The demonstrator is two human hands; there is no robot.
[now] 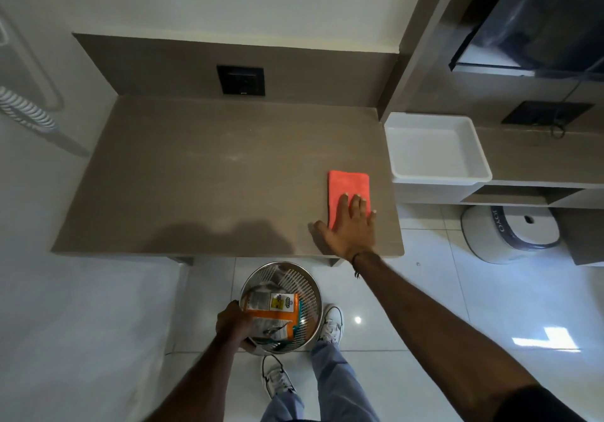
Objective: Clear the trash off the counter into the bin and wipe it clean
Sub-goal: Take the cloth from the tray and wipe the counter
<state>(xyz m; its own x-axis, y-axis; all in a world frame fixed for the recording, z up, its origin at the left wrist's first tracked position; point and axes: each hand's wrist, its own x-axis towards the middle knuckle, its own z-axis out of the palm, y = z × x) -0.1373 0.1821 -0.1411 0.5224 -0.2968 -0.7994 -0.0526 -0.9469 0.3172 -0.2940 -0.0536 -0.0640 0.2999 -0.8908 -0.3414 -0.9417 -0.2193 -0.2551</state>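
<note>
A brown counter [202, 173] fills the middle of the view, with pale dusty smears near its centre. A folded orange cloth [348, 186] lies flat near the counter's right front. My right hand [348, 227] rests on the cloth's near end, fingers spread, palm down. Below the counter's front edge, a perforated metal bin [305, 286] is held off the floor by my left hand [233, 325], which grips its left rim. Inside the bin lie an orange snack wrapper [274, 307] and other crumpled packaging.
A white plastic tray [434, 147] sits on a lower shelf right of the counter. A black wall socket [241, 80] is set in the backsplash. A white round container [513, 232] stands on the tiled floor at right. My white shoes [333, 323] are beside the bin.
</note>
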